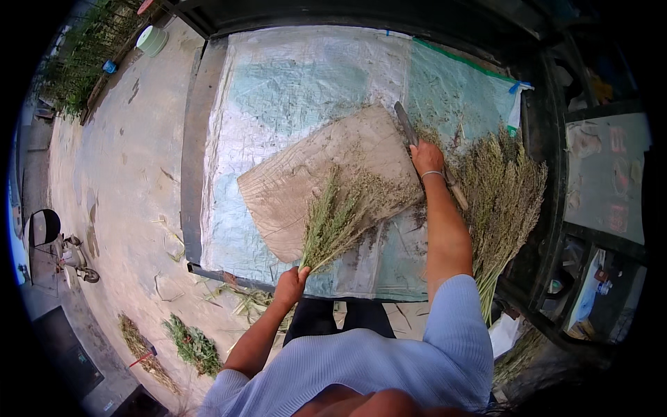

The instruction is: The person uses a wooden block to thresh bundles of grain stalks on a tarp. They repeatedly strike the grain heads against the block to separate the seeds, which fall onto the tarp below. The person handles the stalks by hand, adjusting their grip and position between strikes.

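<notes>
My left hand point(292, 281) is closed round the lower stems of a bunch of seed-headed stalks point(330, 222). The green-brown tops of the bunch fan out over a brown, creased flat board point(285, 177). My right hand point(426, 158) grips a long-bladed knife point(404, 124) beside the board's right edge. Its dark blade points away from me. A wooden handle shows past the wrist on the near side, while the part inside the fist is hidden. Loose seeds and chaff lie scattered across the board's right half.
Under the board a pale plastic sheet point(299, 83) covers a low platform. A large pile of seed-headed stalks point(504, 201) rests at the right, by a dark metal frame. Leafy bundles point(192, 344) lie on the concrete floor at lower left; a pale green bucket point(152, 41) stands far left.
</notes>
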Available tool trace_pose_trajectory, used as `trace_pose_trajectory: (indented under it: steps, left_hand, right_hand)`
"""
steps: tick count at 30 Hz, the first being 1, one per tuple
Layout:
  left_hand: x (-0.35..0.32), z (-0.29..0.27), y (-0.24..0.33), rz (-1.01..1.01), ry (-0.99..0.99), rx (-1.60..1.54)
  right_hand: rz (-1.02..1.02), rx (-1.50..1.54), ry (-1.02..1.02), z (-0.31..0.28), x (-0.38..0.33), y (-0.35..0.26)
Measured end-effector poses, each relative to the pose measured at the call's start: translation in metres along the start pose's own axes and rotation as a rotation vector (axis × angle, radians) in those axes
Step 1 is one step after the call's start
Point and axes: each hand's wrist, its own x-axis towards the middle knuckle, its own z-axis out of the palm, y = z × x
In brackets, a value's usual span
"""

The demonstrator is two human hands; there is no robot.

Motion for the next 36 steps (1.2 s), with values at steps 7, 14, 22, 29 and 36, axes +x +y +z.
trace_pose_trajectory:
  steps: [7, 14, 22, 29, 36]
  left_hand:
    - [0.062, 0.008, 0.057, 0.219, 0.148, 0.156]
    - [0.125, 0.051, 0.099, 0.261, 0.144, 0.69]
    - [0.139, 0.043, 0.116, 0.291, 0.061, 0.741]
    - [0.151, 0.056, 0.082, 0.293, 0.087, 0.71]
    - [0.137, 0.059, 0.091, 0.218, 0.067, 0.782]
  right_hand:
    - [-0.093, 0.367, 0.415, -0.014, -0.062, 0.062]
    - [-0.456, 0.355, 0.078, -0.063, -0.186, -0.045]
    - [-0.418, 0.032, -0.013, 0.01, -0.107, 0.007]
    - [0.03, 0.03, 0.113, -0.021, -0.06, 0.074]
    - [-0.585, 0.122, 0.032, 0.002, -0.152, -0.024]
